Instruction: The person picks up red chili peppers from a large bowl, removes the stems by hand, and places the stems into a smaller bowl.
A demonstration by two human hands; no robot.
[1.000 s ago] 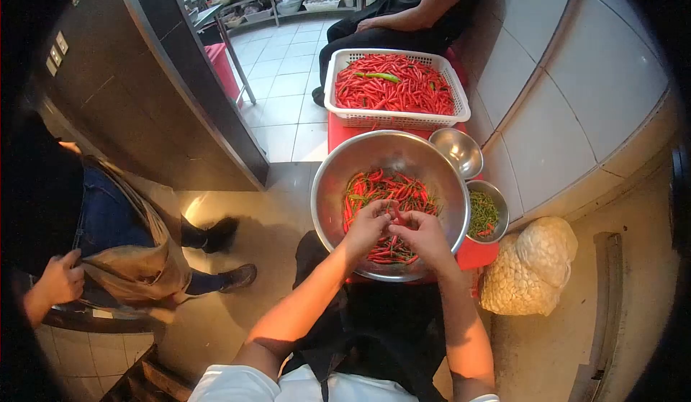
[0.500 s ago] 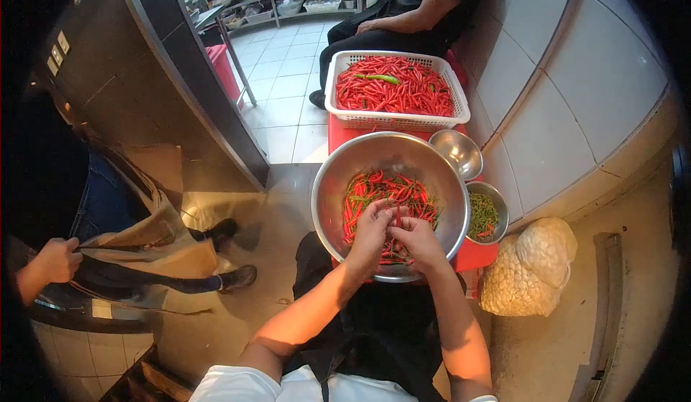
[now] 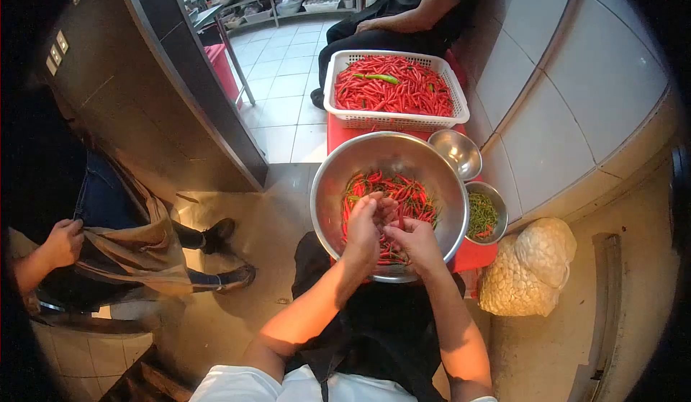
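Observation:
Over the large steel bowl [image 3: 327, 179], my right hand [image 3: 416, 242] pinches a red chili [image 3: 401, 216] between thumb and fingers. Just beside it is my left hand [image 3: 366, 233], its fingers curled inward into a cup. What lies in that palm, if anything, is hidden. Beneath both hands, a heap of red chilies with green stems [image 3: 407, 190] covers the bottom of the bowl. To the right, a small steel bowl [image 3: 502, 223] holds green stems and a few red bits. A second small steel bowl [image 3: 455, 151] stands behind it.
A white perforated basket [image 3: 403, 121] of red chilies, with one green chili on top, stands on a red surface [image 3: 479, 256]. Behind it sits a person in black. At left, another person's hand [image 3: 63, 242] grips brown cloth. A pale full bag [image 3: 529, 269] rests by the tiled wall.
My hands have drawn slightly apart, and my left fingers have turned up into a cup. The person at left has shifted, with the brown cloth hanging differently.

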